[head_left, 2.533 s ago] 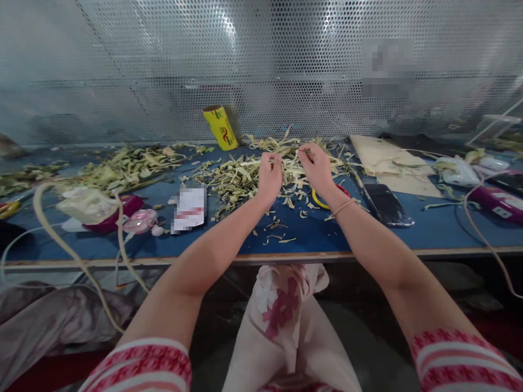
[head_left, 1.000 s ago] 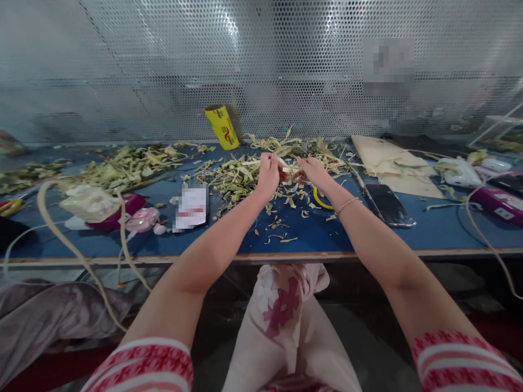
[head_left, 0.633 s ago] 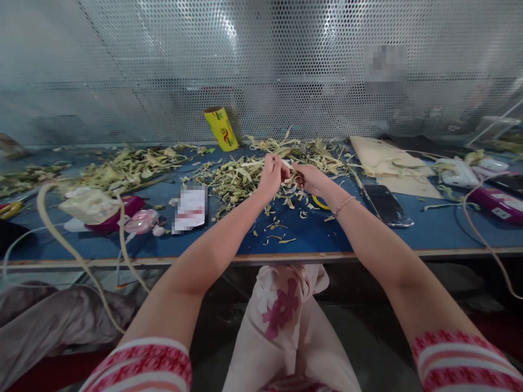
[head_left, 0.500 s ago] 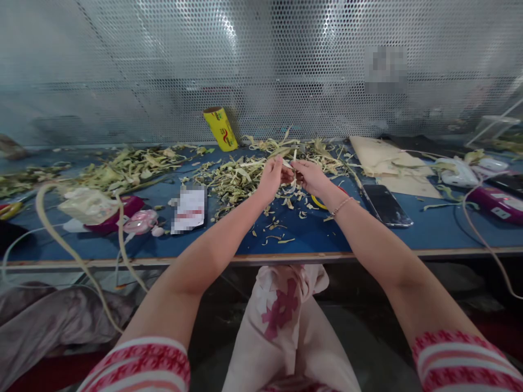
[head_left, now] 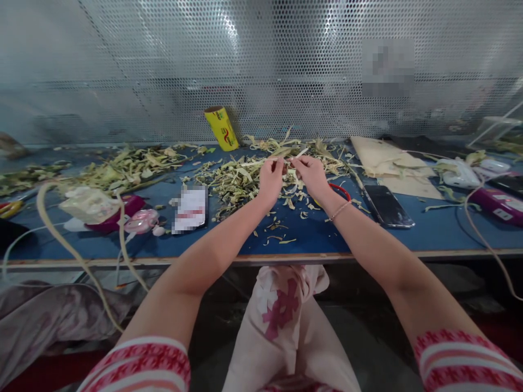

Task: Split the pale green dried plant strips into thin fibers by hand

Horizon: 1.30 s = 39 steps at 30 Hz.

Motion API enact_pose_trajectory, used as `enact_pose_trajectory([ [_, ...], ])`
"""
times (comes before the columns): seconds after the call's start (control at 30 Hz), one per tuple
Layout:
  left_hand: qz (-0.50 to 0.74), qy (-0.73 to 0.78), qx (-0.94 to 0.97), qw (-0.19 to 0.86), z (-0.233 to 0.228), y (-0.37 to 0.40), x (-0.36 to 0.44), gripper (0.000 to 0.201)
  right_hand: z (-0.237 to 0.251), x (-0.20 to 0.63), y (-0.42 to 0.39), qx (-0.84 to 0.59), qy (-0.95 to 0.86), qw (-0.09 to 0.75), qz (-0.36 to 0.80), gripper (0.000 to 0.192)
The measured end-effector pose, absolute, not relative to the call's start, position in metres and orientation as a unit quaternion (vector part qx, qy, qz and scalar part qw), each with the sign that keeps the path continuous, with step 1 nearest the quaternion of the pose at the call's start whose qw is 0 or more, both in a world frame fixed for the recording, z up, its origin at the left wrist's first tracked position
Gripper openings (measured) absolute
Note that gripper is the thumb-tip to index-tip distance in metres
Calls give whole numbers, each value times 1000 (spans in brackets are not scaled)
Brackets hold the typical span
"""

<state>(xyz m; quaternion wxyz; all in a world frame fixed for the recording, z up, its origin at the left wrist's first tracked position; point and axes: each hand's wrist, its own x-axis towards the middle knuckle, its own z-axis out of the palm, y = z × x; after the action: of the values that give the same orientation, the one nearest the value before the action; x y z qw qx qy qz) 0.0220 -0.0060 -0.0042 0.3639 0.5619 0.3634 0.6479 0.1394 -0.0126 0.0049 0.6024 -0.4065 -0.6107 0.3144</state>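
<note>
My left hand (head_left: pixel 272 177) and my right hand (head_left: pixel 310 173) meet fingertip to fingertip over a heap of dried, pale green plant strips (head_left: pixel 232 182). Both are closed in a pinch on a thin whitish plant strip (head_left: pixel 302 154), whose free end sticks up past my right fingers. Where exactly the left fingertips grip it is hard to see. Beneath my right wrist lies a red and yellow ring-shaped thing (head_left: pixel 340 190), partly covered by the arm. Small scraps (head_left: pixel 280 238) are scattered on the blue table (head_left: pixel 261 247) in front of me.
A yellow tube (head_left: pixel 223 129) leans near the perforated metal wall (head_left: pixel 278 65). To the left are another leaf pile (head_left: pixel 131 167), a pink device (head_left: pixel 141 221) with tubing, and a white card (head_left: pixel 190 209). At right lie a phone (head_left: pixel 388 206), cardboard (head_left: pixel 378 155) and a purple device (head_left: pixel 496 206).
My hands have drawn closer at the fingertips and turned slightly. The strip's free end, upright before, now slants to the right. More of the red ring shows.
</note>
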Motion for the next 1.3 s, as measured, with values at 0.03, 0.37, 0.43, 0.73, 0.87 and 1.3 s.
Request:
enact_pose_trajectory([
  [0.03,649,374,575,330,-3,-7,20,36,5,139,-14,-413,-624,596,291,34],
  [0.37,643,426,598,218,-5,-9,16,34,9,130,-24,-398,-677,581,213,20],
  [0.43,644,426,598,215,-6,-8,17,34,8,129,-23,-388,-678,585,218,21],
  [0.73,628,394,622,252,0,-13,19,36,8,132,-18,-389,-665,594,230,20],
  [0.87,630,387,608,288,3,-17,19,32,11,131,-23,-406,-640,602,251,15],
  [1.3,632,376,582,347,5,-16,18,38,14,130,-20,-403,-595,624,307,24],
])
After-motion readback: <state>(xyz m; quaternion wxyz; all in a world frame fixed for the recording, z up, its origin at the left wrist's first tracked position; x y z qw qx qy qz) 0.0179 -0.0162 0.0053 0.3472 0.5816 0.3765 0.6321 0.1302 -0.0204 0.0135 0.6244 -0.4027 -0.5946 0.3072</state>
